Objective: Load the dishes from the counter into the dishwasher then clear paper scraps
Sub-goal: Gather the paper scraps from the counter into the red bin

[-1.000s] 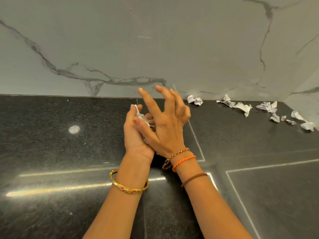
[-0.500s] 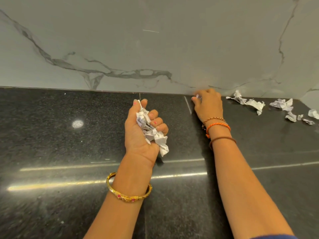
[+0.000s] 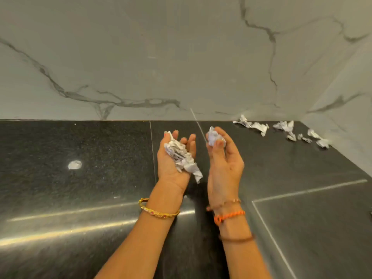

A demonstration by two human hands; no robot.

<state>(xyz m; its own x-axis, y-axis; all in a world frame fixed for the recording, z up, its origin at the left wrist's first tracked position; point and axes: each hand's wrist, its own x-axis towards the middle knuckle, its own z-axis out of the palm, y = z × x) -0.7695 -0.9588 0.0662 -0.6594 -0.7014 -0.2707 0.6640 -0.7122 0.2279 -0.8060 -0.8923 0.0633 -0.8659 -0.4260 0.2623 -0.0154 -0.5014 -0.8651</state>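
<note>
My left hand point(image 3: 171, 164) is palm up over the black counter point(image 3: 80, 198) and cups a bunch of crumpled paper scraps point(image 3: 181, 156); one strip hangs off the palm's right side. Just to its right, my right hand point(image 3: 223, 164) pinches one crumpled paper scrap point(image 3: 214, 136) between thumb and fingertips, a short gap from the left hand. Several more crumpled paper scraps point(image 3: 259, 125) lie along the back right of the counter near the wall corner, up to the small pieces point(image 3: 322, 141) at the far right.
A grey-veined marble wall point(image 3: 181, 57) backs the counter and turns a corner at the right. Seams cross the black counter surface, and a bright light spot point(image 3: 74, 164) reflects at the left. No dishes or dishwasher show in this view.
My right hand reached to the back wall, picked up one paper scrap and has come back beside my left hand. My left hand has opened its fingers around its bunch of scraps.
</note>
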